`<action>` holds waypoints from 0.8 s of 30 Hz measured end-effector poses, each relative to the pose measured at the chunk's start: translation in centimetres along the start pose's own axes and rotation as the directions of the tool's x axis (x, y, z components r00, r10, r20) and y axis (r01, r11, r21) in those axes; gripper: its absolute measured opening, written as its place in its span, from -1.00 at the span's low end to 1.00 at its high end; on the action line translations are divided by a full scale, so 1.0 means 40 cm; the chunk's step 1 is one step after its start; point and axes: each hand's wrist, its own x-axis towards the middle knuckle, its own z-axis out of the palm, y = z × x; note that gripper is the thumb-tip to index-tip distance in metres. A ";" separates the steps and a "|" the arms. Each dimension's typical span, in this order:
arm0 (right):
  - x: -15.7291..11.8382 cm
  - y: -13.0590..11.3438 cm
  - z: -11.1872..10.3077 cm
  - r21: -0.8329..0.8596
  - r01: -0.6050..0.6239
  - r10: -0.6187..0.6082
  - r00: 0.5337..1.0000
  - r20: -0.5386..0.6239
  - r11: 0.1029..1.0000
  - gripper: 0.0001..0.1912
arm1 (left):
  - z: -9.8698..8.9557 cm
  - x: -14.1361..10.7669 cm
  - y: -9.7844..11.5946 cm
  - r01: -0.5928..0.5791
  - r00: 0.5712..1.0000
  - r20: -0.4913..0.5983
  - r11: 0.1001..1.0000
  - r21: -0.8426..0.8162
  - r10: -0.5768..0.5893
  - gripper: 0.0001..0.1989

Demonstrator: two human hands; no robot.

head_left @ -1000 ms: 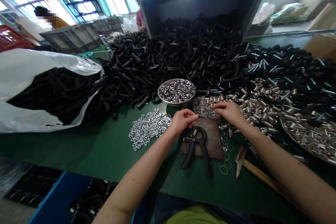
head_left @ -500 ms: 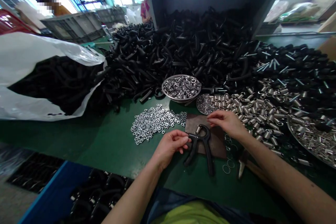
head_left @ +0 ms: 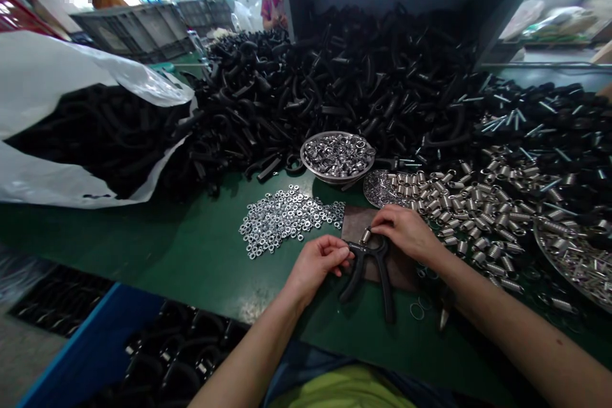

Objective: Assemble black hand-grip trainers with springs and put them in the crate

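A black hand grip strengthener (head_left: pixel 386 287) lies on the bench, its two legs pointing towards me. A metal coil spring (head_left: pixel 366 236) stands at its upper part. My left hand (head_left: pixel 315 264) is closed on the left end of its crosspiece, thumb and index finger pinching it. At the top of the spring and the curved arch, my right hand (head_left: pixel 408 234) has its fingertips pressed together; whatever small thing may be between them is hidden. Under the strengthener's upper part lies a flat brown plate (head_left: pixel 352 218).
Loose nuts (head_left: pixel 282 220) lie left of the plate. Behind it stand a bowl (head_left: pixel 329 177) of metal rings and a dish (head_left: pixel 375 194) of small parts. Coil springs (head_left: pixel 478 204) spread to the right. Black handles (head_left: pixel 306 95) are heaped behind. Two people work in the background.
My right hand has moved left and slightly down, its fingertips now at the spring and arch. My left hand keeps its hold on the strengthener. The whole view has shifted a little.
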 end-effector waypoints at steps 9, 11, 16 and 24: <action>0.036 -0.018 -0.016 -0.097 0.008 0.005 0.991 0.134 0.995 -0.91 | 0.003 0.008 0.009 -0.060 0.997 -0.039 0.984 0.167 0.067 -0.82; 0.053 -0.016 -0.021 -0.095 -0.007 0.023 0.986 0.167 0.995 -0.95 | 0.005 0.011 0.016 -0.135 0.987 -0.040 0.940 0.314 0.155 -0.85; 0.074 0.001 -0.017 0.010 -0.037 0.033 0.966 0.256 0.999 -0.95 | 0.035 0.027 0.034 -0.363 0.909 0.073 0.696 0.619 0.410 -0.96; -0.100 0.000 -0.041 0.160 -0.159 0.157 0.987 0.021 0.974 -0.75 | 0.072 0.064 0.009 -0.361 0.909 0.160 0.534 0.764 0.386 -0.97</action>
